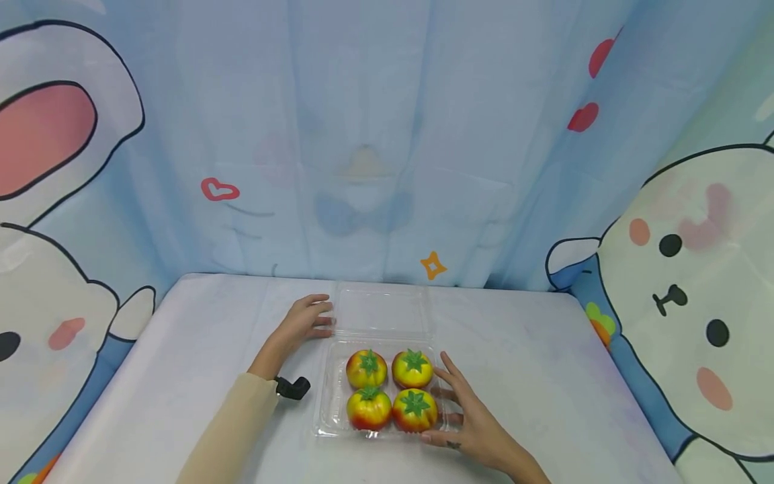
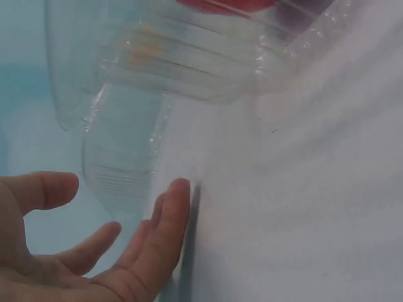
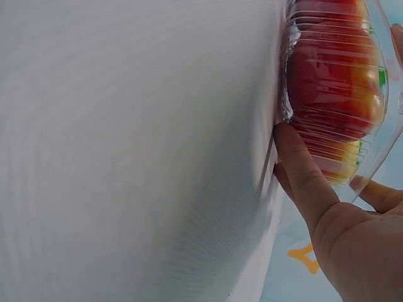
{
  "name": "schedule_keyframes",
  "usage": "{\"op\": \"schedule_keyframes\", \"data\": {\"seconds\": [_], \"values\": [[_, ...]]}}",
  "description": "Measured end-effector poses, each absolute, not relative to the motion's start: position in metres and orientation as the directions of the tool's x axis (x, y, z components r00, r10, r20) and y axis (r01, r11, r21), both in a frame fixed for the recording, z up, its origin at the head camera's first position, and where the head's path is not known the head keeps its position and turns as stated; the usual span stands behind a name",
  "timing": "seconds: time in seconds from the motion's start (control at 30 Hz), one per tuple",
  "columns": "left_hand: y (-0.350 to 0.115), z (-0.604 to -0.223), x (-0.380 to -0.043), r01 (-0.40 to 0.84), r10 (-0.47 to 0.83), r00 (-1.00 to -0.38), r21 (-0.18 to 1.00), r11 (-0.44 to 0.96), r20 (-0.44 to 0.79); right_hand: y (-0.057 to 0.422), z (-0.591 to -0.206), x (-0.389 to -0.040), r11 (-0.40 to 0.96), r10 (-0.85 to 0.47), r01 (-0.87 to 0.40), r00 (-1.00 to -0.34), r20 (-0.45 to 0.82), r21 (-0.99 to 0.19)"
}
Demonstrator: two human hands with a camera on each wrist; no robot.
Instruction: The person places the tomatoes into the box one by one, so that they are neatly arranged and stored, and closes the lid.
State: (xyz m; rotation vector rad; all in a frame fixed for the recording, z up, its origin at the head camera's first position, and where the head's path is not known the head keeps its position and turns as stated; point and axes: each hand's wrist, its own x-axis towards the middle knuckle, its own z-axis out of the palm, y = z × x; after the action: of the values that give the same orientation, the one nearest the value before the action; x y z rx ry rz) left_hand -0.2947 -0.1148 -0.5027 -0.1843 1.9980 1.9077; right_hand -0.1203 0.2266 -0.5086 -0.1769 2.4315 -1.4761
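A clear plastic clamshell box (image 1: 323,410) lies on the white table with its lid (image 1: 381,310) folded back away from me. In its base sit several red-and-yellow tomatoes (image 1: 414,411) with green star-shaped tops, in two rows. My left hand (image 1: 304,321) is beside the lid's left edge, its fingers spread; in the left wrist view nothing lies between the fingers and thumb. At the right side of the base my right hand (image 1: 474,423) has its fingers extended. In the right wrist view its fingertips touch the clear wall beside a tomato (image 3: 337,82).
A white cloth covers the table (image 1: 532,376). Behind it hangs a light blue curtain (image 1: 387,134) with printed cartoon animals on both sides. A black strap device (image 1: 293,388) is on my left wrist.
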Motion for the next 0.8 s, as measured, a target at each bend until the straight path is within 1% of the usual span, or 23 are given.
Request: {"op": "schedule_keyframes", "data": {"seconds": [0.17, 0.57, 0.67, 0.8], "values": [[-0.114, -0.508, -0.300, -0.351, 0.168, -0.918, 0.933, 0.086, -0.361, 0.226, -0.508, -0.121, 0.467, -0.256, 0.046, -0.949, -0.184, -0.883], [-0.115, -0.517, -0.302, -0.328, 0.195, -0.924, 0.944, 0.040, -0.330, 0.229, -0.510, -0.121, 0.473, -0.252, 0.037, -0.952, -0.176, -0.880], [-0.115, -0.516, -0.301, -0.307, 0.200, -0.930, 0.951, 0.041, -0.308, 0.229, -0.512, -0.121, 0.468, -0.256, 0.033, -0.951, -0.172, -0.883], [-0.117, -0.512, -0.300, -0.233, 0.220, -0.946, 0.971, 0.045, -0.237, 0.229, -0.512, -0.121, 0.466, -0.254, 0.035, -0.952, -0.172, -0.884]]}}
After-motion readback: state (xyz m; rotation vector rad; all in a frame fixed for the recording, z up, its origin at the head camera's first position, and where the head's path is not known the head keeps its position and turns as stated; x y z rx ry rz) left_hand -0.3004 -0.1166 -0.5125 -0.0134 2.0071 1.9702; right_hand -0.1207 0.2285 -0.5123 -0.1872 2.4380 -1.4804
